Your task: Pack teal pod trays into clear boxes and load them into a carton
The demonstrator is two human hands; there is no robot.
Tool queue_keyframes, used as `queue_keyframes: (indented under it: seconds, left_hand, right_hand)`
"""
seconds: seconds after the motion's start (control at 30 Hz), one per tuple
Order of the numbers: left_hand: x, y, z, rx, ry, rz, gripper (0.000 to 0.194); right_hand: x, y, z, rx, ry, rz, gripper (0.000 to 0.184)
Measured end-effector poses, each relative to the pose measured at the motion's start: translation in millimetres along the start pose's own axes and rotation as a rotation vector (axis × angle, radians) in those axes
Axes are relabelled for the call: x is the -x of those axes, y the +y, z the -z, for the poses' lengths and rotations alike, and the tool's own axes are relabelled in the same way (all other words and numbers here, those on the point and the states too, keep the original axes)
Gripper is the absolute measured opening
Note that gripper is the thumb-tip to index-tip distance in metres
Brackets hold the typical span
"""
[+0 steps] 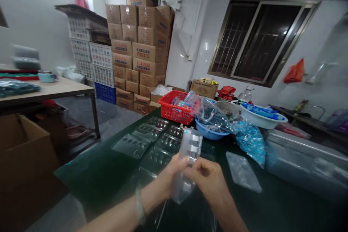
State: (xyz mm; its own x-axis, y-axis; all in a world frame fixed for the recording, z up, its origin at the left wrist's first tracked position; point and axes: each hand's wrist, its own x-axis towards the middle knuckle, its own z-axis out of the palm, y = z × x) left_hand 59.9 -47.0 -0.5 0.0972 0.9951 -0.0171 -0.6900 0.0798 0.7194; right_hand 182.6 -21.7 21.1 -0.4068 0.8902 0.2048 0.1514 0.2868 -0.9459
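Observation:
My left hand [172, 175], with a pale bangle on the wrist [139, 206], and my right hand [207, 181] both grip a clear plastic blister tray [187, 166] held upright above the dark green table top [89, 174]. The fingers of both hands pinch its middle, and its lower end hangs toward the table. Several similar clear blister trays [146, 141] lie in rows just ahead of my hands. Another clear tray [241, 172] lies alone to the right of my right hand.
Ahead stand a red plastic basket [174, 108], a blue bowl [209, 132], a white basin of blue items [261, 117] and a bag of blue parts [251, 143]. Stacked cartons [138, 54] rise behind. A wooden table [49, 88] stands left, above an open cardboard box [24, 145].

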Motion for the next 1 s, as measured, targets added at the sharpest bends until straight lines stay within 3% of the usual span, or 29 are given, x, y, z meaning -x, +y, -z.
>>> queue_keyframes:
  seconds: [0.37,0.57,0.73,0.87,1.0]
  left_hand:
    - [10,11,30.0,0.101,0.184,-0.001,0.045]
    - [7,7,43.2,0.116,0.153,-0.061,0.040]
    - [8,7,43.7,0.051,0.121,-0.162,0.033]
    - [8,14,39.7,-0.102,0.132,-0.220,0.041]
    - [6,23,36.3,-0.292,0.216,-0.301,0.071]
  right_hand:
    - [-16,-3,-30,-0.086,-0.124,-0.035,0.031]
    - [-21,-2,-36,-0.110,-0.184,-0.049,0.032]
    - [-26,2,-39,-0.175,-0.212,-0.077,0.032]
    - [-22,0,-41,-0.070,-0.135,-0.075,0.020]
    - [-11,-6,-46,0.203,0.033,0.102,0.018]
